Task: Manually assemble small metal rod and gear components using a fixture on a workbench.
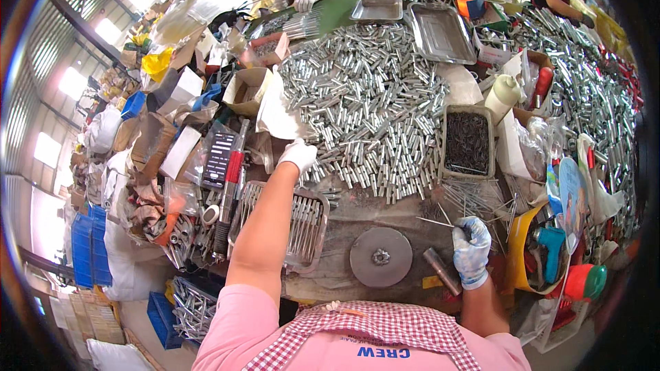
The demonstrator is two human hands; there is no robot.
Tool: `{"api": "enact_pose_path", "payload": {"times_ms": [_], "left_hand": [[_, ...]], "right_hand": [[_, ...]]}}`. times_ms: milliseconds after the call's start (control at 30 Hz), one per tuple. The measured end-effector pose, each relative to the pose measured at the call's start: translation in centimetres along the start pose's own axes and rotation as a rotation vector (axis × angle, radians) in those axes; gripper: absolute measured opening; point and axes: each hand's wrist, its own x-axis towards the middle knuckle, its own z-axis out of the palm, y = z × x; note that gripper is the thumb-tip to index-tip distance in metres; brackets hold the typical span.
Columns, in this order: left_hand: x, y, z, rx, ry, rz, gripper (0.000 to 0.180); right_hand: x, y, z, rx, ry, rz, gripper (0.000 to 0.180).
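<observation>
Head view: the left hand, gloved in white, is stretched out toward 11 o'clock and laid on the near edge of a great heap of short silver metal tubes spread over the counter. Its grip is curled over the tubes there, though whether one is actually pinched cannot be told. The right hand, in a blue-patterned glove, is kept low at 4 o'clock, its grip closed on a thin metal pin that points toward 9 o'clock. Just beside that hand, a single grey tube is laid slantwise on the counter, and a round grey disc with a bolt at its centre is seen next to it at 6 o'clock. A wire tray of finished pieces is partly covered by the left forearm. A grey bin of dark pins is set at 2 o'clock, past loose pins scattered near the right hand.
</observation>
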Motion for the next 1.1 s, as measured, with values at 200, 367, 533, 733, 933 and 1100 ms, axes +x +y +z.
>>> {"api": "enact_pose_path", "payload": {"times_ms": [200,367,533,733,933,1100], "left_hand": [[-4.4,3.5,1.2,0.048,0.032,0.161,0.054],[-4.8,3.9,-0.1,0.082,-0.048,0.38,0.049],[2.0,4.4,-4.0,-0.132,0.17,0.542,0.055],[10.1,4.8,-4.7,-0.111,0.352,0.224,0.081],[6.0,9.9,-0.5,0.038,0.341,0.075,0.076],[5.8,7.6,0.3,-0.139,0.358,0.161,0.061]], "right_hand": [[0.3,-0.2,0.7,-0.007,-0.018,0.016,0.014],[0.9,0.9,0.6,0.007,0.068,0.082,0.016],[1.2,0.4,0.0,-0.028,0.08,-0.001,0.021],[0.2,1.5,0.3,0.005,0.1,0.012,0.026],[0.5,-0.4,-1.1,0.024,0.192,-0.012,0.022],[1.2,-0.4,-0.4,-0.002,0.142,-0.09,0.015]]}}
